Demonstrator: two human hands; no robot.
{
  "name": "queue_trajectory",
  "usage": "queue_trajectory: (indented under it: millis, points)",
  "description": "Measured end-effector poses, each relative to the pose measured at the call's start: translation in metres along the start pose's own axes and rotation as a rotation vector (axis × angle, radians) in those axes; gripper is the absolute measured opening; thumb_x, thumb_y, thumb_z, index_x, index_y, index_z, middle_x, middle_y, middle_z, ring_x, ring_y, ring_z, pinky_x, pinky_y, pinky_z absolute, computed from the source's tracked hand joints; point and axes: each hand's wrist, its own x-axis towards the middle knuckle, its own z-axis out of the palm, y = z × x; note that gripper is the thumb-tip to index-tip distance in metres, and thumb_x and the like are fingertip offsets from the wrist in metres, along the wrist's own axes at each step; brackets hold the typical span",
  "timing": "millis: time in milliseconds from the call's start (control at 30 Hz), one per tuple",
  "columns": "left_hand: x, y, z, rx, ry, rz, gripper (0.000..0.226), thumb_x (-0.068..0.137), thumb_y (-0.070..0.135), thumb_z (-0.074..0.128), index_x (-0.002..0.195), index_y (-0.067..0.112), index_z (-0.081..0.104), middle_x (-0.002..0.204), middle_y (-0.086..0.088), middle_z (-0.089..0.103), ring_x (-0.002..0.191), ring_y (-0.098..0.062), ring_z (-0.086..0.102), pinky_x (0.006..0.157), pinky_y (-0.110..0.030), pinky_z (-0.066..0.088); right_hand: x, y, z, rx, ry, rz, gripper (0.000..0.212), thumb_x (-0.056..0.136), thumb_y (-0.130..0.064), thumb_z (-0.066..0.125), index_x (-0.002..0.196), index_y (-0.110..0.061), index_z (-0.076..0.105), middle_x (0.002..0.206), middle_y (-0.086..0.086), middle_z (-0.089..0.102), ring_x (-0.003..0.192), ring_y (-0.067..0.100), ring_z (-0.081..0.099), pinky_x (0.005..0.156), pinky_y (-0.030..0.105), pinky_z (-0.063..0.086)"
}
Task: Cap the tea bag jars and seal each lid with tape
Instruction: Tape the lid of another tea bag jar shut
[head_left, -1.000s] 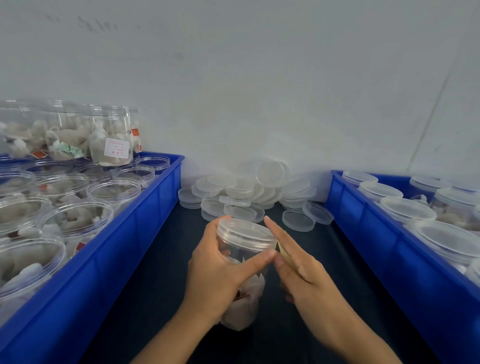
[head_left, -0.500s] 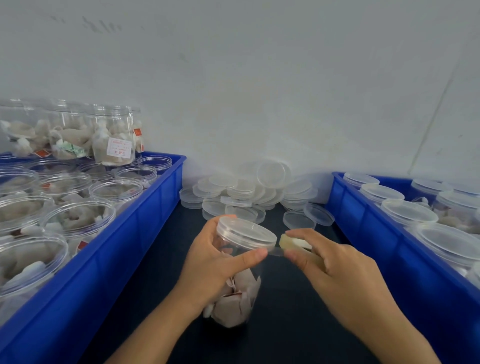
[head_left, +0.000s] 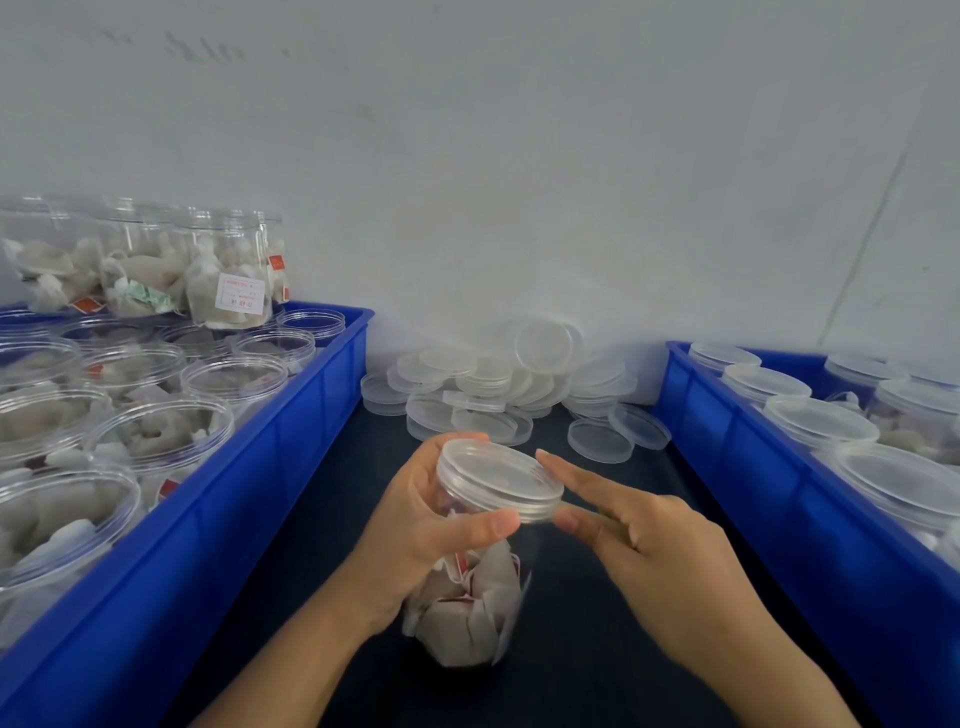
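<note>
Clear plastic tea bag jar (head_left: 470, 597) held over dark tabletop (head_left: 597, 649) — left hand (head_left: 415, 525) fingers curled below translucent lid (head_left: 500, 480), right hand (head_left: 660, 551) fingers straight, touching rim. Probably light, slippery, thin-walled — best gripped under lid.

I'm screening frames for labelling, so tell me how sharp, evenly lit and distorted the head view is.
Head view: soft, even light and no harsh glare on the lid; wide-angle bending bows the left bin and right bin outward; the right hand is slightly smeared by motion; the left hand and jar read sharper; the loose lids behind are soft.
</note>
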Motion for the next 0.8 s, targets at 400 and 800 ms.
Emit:
queue_trajectory:
  millis: [400, 800]
  points:
    - [0.000, 0.015, -0.001, 0.230, 0.004, -0.099, 0.073, 0.060, 0.072, 0.074, 0.120, 0.041, 0.046, 0.122, 0.020, 0.060, 0.116, 0.000, 0.056, 0.091, -0.017, 0.049, 0.002, 0.008, 0.012, 0.061, 0.055, 0.103, 0.044, 0.094, -0.057, 0.036, 0.131, -0.073, 0.018, 0.070, -0.011, 0.064, 0.059, -0.002, 0.054, 0.056, 0.017, 0.045]
    - [-0.002, 0.008, 0.010, 0.358, 0.213, 0.089, 0.078, 0.046, 0.071, 0.077, 0.113, 0.046, 0.047, 0.107, 0.033, 0.059, 0.103, 0.010, 0.057, 0.079, -0.004, 0.044, -0.007, -0.016, 0.030, -0.049, 0.178, 0.035, 0.048, 0.097, -0.049, 0.022, 0.140, -0.064, 0.004, 0.067, -0.014, 0.043, 0.063, 0.004, 0.048, 0.057, 0.017, 0.039]
